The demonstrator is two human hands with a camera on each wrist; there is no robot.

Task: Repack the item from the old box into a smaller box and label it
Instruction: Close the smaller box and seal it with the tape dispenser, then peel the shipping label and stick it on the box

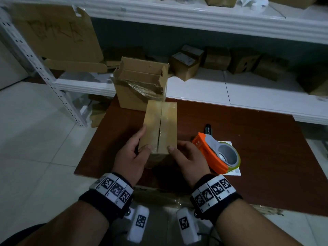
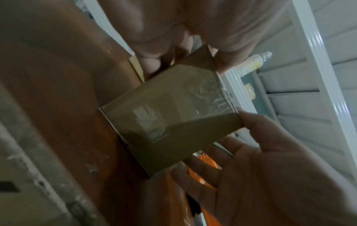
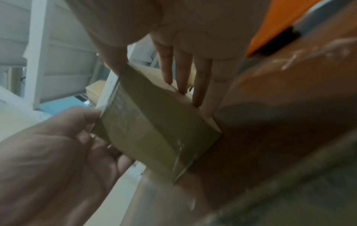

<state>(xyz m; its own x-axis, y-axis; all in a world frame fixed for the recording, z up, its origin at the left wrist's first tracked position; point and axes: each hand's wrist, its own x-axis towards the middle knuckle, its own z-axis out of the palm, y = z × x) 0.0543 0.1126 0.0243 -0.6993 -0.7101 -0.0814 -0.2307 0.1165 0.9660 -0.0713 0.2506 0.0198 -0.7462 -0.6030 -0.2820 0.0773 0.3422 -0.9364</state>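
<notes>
The small cardboard box [image 1: 160, 128] stands on the red-brown table [image 1: 248, 139], its top flaps closed with a seam down the middle and clear tape showing on it. My left hand [image 1: 136, 148] grips its near left corner, thumb on top and fingers down the left side. My right hand [image 1: 184, 153] pinches the near right corner, thumb on the top edge, and its fingers [image 3: 199, 79] lie straight along the right side. In the left wrist view the small box [image 2: 170, 119] shows shiny tape on its near face. Just behind stands the old box [image 1: 140, 82], open and torn.
An orange tape dispenser [image 1: 213, 153] lies right of my right hand on a white label sheet [image 1: 234, 172]. A black marker [image 1: 208, 128] lies beyond it. A white shelf [image 1: 248, 89] behind holds several cardboard boxes. A perforated metal upright [image 1: 40, 68] stands at left.
</notes>
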